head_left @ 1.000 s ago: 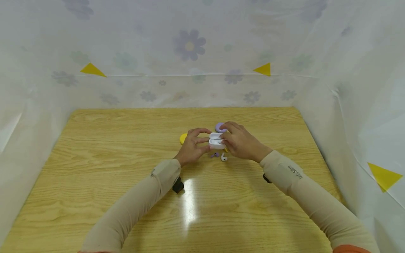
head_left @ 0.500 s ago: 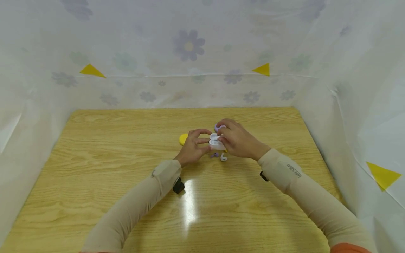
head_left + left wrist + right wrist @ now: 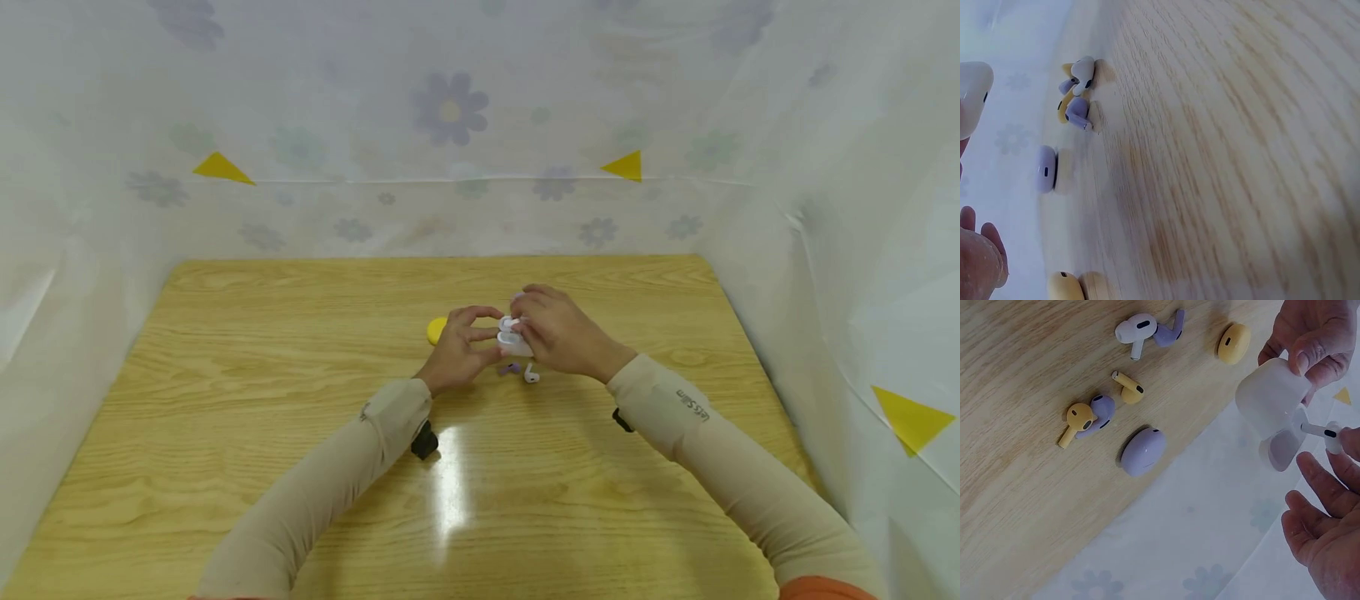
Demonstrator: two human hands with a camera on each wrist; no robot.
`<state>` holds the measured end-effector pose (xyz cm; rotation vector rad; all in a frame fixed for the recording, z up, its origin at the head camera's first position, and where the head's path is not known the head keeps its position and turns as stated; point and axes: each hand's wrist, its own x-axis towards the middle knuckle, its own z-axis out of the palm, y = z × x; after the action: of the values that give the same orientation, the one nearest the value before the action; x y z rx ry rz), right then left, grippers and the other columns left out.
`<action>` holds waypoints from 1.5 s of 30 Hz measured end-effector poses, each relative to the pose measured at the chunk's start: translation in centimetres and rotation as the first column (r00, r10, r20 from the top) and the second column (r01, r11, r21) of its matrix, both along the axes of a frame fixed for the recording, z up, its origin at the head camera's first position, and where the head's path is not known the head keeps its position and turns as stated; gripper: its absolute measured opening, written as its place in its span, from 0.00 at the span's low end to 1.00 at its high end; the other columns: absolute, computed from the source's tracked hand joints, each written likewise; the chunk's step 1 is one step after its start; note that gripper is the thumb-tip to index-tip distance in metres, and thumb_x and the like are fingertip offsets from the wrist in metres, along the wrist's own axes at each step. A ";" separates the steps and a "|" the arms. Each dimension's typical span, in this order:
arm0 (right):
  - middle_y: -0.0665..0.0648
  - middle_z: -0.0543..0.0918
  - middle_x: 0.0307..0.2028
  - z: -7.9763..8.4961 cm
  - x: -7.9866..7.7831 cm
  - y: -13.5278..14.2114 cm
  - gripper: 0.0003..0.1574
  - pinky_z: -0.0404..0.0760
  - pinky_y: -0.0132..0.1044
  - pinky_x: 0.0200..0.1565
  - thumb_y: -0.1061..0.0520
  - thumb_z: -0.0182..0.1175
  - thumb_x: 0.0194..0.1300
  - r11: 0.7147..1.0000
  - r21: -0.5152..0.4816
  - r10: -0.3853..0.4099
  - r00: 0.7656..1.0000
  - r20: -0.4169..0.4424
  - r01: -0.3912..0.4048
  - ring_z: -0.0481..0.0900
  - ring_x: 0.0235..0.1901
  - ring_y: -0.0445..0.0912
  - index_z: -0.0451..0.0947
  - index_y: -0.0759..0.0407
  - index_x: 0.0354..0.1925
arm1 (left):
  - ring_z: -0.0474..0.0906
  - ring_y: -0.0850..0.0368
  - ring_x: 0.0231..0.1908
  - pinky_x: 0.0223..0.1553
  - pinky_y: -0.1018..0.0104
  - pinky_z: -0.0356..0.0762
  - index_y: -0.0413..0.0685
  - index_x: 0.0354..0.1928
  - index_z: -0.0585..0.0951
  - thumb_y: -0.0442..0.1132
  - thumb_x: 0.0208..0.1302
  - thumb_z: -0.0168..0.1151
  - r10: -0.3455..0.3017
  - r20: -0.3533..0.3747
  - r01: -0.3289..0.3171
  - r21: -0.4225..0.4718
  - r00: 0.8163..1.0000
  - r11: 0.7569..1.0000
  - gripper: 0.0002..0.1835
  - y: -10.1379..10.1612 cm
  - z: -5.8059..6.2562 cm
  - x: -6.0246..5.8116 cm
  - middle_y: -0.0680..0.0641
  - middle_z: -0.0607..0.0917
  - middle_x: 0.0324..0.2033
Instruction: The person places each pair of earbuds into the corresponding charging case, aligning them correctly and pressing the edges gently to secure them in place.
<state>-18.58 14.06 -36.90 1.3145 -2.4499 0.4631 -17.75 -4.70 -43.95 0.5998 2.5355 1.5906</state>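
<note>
Above the table, my left hand (image 3: pixel 461 350) grips a white earbud charging case (image 3: pixel 1270 394) between thumb and fingers. Its lid (image 3: pixel 1282 450) is flipped open. My right hand (image 3: pixel 1329 531) pinches a white earbud (image 3: pixel 1321 430) by its head, the stem pointing at the case opening. The other right fingers are spread loosely. In the head view, my right hand (image 3: pixel 566 333) covers part of the case. Just below the hands, a loose white earbud (image 3: pixel 531 374) lies beside a purple earbud (image 3: pixel 510 368) on the table.
A round yellow case (image 3: pixel 436 332) lies left of my left hand. In the right wrist view, a purple case (image 3: pixel 1144 452) sits near the table's far edge, with a yellow earbud (image 3: pixel 1129 387) and a touching yellow (image 3: pixel 1080 417) and purple pair nearby. Flower-patterned sheeting (image 3: pixel 450 108) surrounds the table.
My right hand has shifted slightly left, in over the case, and now hides more of it and nearly all of the purple case. My left hand stays almost still.
</note>
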 end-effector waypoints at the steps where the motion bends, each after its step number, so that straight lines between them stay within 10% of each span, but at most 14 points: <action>1: 0.60 0.81 0.35 0.0 -0.1 0.0 0.05 0.71 0.47 0.56 0.64 0.56 0.58 1.000 -0.012 0.000 1.000 -0.004 0.000 0.80 0.40 0.52 0.74 0.65 0.35 | 0.55 0.55 0.62 0.63 0.51 0.53 0.41 0.40 0.83 0.42 0.51 0.65 -0.002 -0.007 0.002 -0.004 1.000 1.000 0.15 0.0 0.0 0.0 0.57 0.72 0.55; 18: 0.56 0.82 0.32 0.1 0.2 0.2 0.06 0.75 0.39 0.37 0.63 0.55 0.56 0.996 -0.037 -0.083 0.995 0.062 0.085 0.76 0.32 0.47 0.77 0.60 0.35 | 0.55 0.57 0.61 0.63 0.50 0.54 0.45 0.40 0.82 0.42 0.52 0.65 0.001 0.024 -0.001 0.022 1.000 1.000 0.13 0.1 -0.1 0.0 0.57 0.71 0.55; 24: 0.58 0.81 0.37 -0.1 0.3 0.2 0.08 0.78 0.42 0.41 0.61 0.58 0.55 0.993 0.013 -0.114 0.992 0.051 0.114 0.78 0.38 0.50 0.79 0.60 0.36 | 0.54 0.57 0.61 0.63 0.50 0.52 0.56 0.47 0.75 0.44 0.51 0.65 -0.002 0.086 -0.006 0.089 0.996 0.996 0.19 0.2 0.0 -0.1 0.53 0.73 0.54; 35: 0.59 0.71 0.56 0.0 0.8 0.1 0.17 0.66 0.56 0.55 0.55 0.60 0.55 0.983 0.180 -0.062 0.990 0.127 0.039 0.66 0.57 0.57 0.74 0.51 0.45 | 0.53 0.58 0.61 0.63 0.48 0.52 0.47 0.44 0.81 0.43 0.53 0.64 -0.009 0.051 0.007 0.033 0.999 0.999 0.16 0.0 -0.1 -0.1 0.57 0.70 0.55; 45: 0.59 0.74 0.53 -1.2 0.7 -0.4 0.10 0.66 0.54 0.55 0.55 0.58 0.59 0.993 0.113 -0.029 0.997 0.078 0.020 0.68 0.56 0.54 0.76 0.53 0.41 | 0.54 0.55 0.62 0.64 0.46 0.51 0.46 0.42 0.83 0.44 0.53 0.64 -0.018 0.005 0.018 -0.017 1.000 1.000 0.15 -0.2 0.1 0.2 0.56 0.71 0.55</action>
<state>-17.91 13.65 -38.08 1.3319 -2.5884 0.3834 -17.60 -4.85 -43.89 0.6149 2.5303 1.5606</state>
